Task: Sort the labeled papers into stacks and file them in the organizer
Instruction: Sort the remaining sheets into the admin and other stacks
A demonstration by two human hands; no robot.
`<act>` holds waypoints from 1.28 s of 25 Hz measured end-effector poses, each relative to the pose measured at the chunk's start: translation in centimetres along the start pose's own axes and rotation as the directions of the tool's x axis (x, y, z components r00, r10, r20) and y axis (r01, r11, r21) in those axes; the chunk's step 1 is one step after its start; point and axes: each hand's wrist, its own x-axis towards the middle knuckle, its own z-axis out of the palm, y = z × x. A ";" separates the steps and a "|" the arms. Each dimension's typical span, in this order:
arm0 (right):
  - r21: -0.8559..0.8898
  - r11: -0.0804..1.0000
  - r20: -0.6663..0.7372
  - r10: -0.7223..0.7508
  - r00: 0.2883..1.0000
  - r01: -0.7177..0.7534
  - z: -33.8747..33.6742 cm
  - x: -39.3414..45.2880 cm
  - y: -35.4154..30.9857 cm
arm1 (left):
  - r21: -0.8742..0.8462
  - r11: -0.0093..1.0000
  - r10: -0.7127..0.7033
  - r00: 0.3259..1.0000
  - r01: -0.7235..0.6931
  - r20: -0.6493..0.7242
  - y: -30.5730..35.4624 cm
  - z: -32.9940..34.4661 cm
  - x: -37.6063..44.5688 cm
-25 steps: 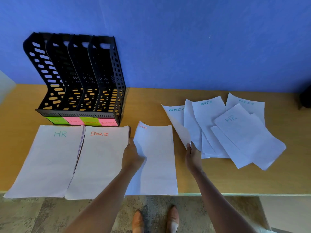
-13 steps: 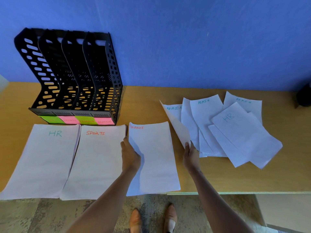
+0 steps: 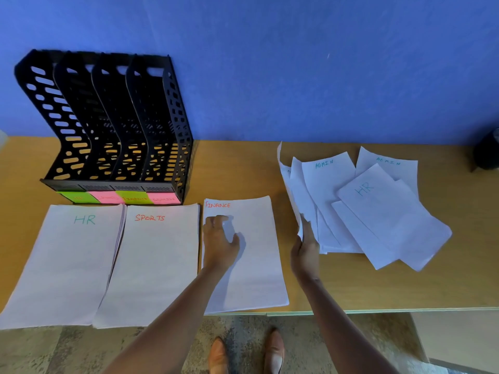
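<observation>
- Head view: the FINANCE sheet (image 3: 244, 255) now lies flat on the desk (image 3: 237, 168), just right of the SPORTS stack (image 3: 151, 263); a second ago its top corner was curled up.
- Left hand (image 3: 219, 245) rests on that sheet's upper left, fingers (image 3: 217, 220) loosely bent, gripping nothing, so that sheet looks placed.
- Right hand (image 3: 306, 249) has lifted the left edge of a sheet (image 3: 287, 184) off the loose pile (image 3: 378, 209), its fingers pinching that edge; its label is hidden.
- Three stacks, with HR (image 3: 64, 263) leftmost, sit before the organizer (image 3: 108, 125), whose slots hold no papers I can see.
- I'd judge sorting is partway through; ADMIN sheets and one HR sheet remain in the pile, and filing has not begun.
</observation>
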 end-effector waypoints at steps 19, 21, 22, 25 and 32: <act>-0.111 0.929 0.265 -0.314 0.912 0.353 0.4 -3.8 -1.1 | -0.458 0.590 -0.485 0.746 0.665 0.457 -1.2 -0.2 2.0; -0.106 0.987 0.096 -0.110 0.989 0.120 -0.8 -2.0 -0.3 | -0.380 0.609 -0.528 0.714 0.696 0.460 -2.3 0.2 2.0; -0.107 0.993 0.049 -0.050 0.998 0.055 -1.3 -1.0 0.3 | -0.361 0.612 -0.547 0.706 0.704 0.449 -2.6 0.3 2.0; -0.208 0.977 0.173 0.074 0.982 -0.037 -2.4 2.1 2.1 | -0.332 0.616 -0.583 0.696 0.715 0.418 -3.3 0.9 2.0; -0.476 0.864 0.478 0.098 0.873 0.164 -2.0 3.9 4.5 | -0.257 0.675 -0.581 0.713 0.692 0.394 -3.8 1.1 1.7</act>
